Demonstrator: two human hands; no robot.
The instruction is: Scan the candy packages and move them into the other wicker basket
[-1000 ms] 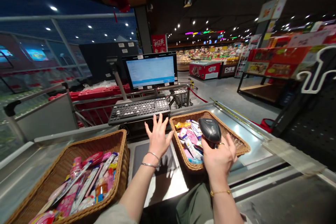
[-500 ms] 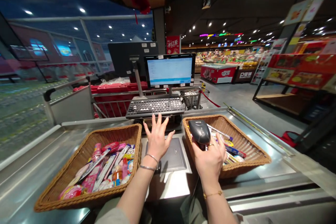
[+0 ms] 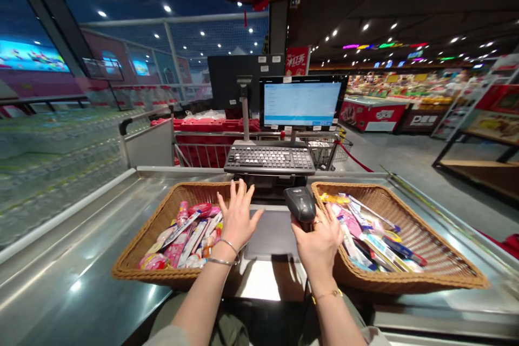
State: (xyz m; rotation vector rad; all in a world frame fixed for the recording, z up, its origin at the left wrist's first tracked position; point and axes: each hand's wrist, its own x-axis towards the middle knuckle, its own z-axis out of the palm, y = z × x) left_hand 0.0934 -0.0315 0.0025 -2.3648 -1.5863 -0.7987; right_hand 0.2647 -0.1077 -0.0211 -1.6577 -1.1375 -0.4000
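Note:
My right hand (image 3: 320,238) is wrapped round a black barcode scanner (image 3: 300,204), its head up and pointing away from me, beside the right wicker basket (image 3: 438,227). Toothbrush packs and other small packaged goods (image 3: 377,238) lie in that basket. Fingers spread and nothing in them, my left hand (image 3: 239,216) hovers over the inner edge of the left wicker basket (image 3: 141,243). Pink and white packaged items (image 3: 186,238) fill this one, partly hidden by my hand. Between the baskets lies a grey flat plate (image 3: 271,235) in the counter.
A keyboard (image 3: 270,158) and a lit monitor (image 3: 302,102) stand behind the plate. Metal counter surfaces (image 3: 73,259) run along both sides. Beyond are a trolley with red crates (image 3: 203,146), a red freezer (image 3: 368,113) and shop shelves.
The view has turned left, so the baskets and monitor appear farther right. My left hand has moved left toward the left basket; the scanner has moved from over the right basket to beside its inner edge.

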